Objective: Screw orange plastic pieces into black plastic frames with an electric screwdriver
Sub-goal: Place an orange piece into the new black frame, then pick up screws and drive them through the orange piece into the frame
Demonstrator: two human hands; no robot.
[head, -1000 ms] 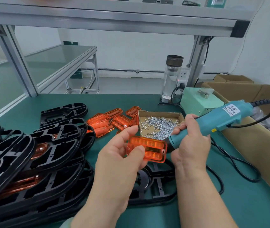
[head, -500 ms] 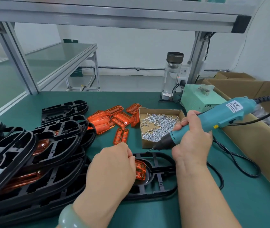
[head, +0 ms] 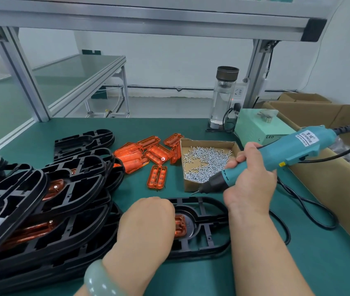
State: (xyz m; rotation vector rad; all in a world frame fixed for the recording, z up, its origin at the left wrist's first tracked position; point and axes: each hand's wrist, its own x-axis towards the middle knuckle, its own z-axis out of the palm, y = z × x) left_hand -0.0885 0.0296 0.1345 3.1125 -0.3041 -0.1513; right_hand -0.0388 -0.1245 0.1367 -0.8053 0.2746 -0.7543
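A black plastic frame (head: 210, 212) lies flat on the green mat in front of me. An orange plastic piece (head: 180, 227) sits in its rounded left section, mostly covered by my left hand (head: 148, 227), whose curled fingers hold it down in the frame. My right hand (head: 251, 184) grips the teal electric screwdriver (head: 293, 148). The tool slants down to the left, and its bit tip hovers just above the far edge of the frame, beside the screw box.
An open cardboard box (head: 188, 186) of small silver screws stands behind the frame. Loose orange pieces (head: 148, 152) lie left of it. A stack of black frames (head: 52, 199) fills the left side. A clear bottle (head: 224, 99), a green power unit (head: 257, 124) and a large carton (head: 330, 189) stand at the right.
My left hand brought the orange piece down from the air into the black frame and now covers it. The screwdriver tip dropped toward the frame's far edge.
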